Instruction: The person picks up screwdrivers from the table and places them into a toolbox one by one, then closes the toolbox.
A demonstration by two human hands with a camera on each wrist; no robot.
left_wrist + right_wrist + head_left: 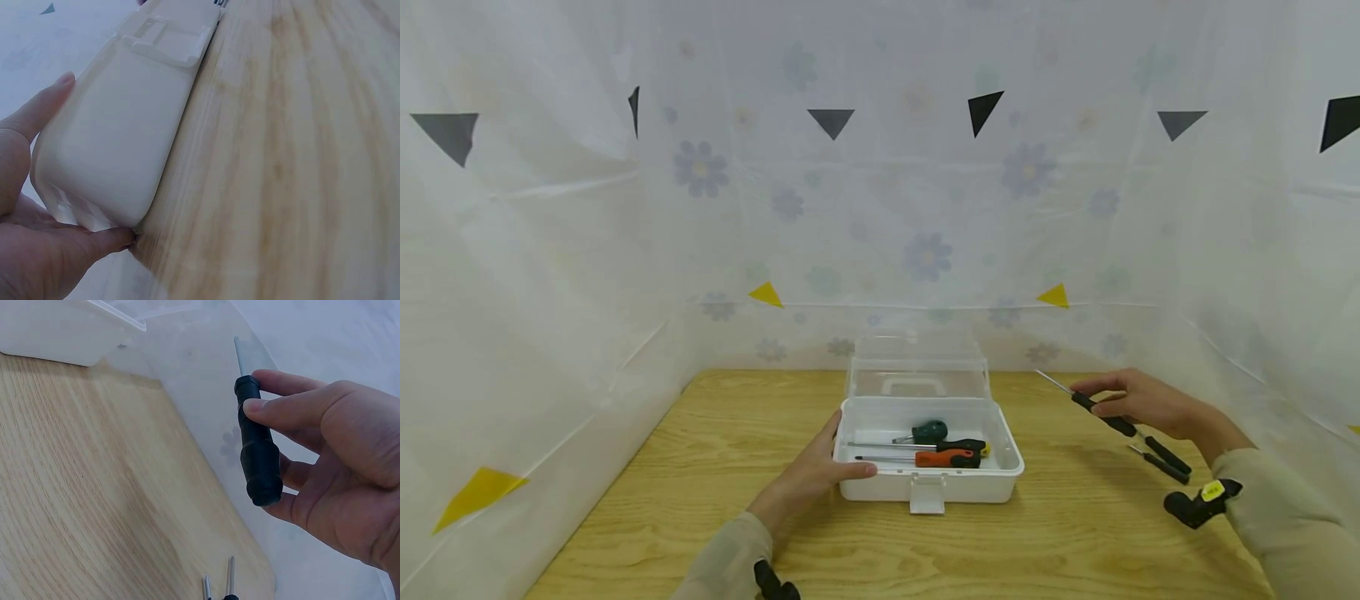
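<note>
A white plastic box (1000, 482) with a clear lid (917, 364) raised stands mid-table. Inside lie a green-handled screwdriver (928, 432), a black and yellow one (958, 445) and an orange one (949, 457). My left hand (816, 475) grips the box's left front corner (112, 156), thumb on the front wall, fingers along the side. My right hand (1138, 402) holds a black-handled screwdriver (257, 450) above the table at the right, its metal shaft (1053, 382) pointing up and left.
Two more black-handled tools (1165, 460) lie on the wooden table (1075, 533) under my right hand. A white latch (927, 493) hangs at the box front. Sheer flowered curtains (550, 250) close in the table on three sides.
</note>
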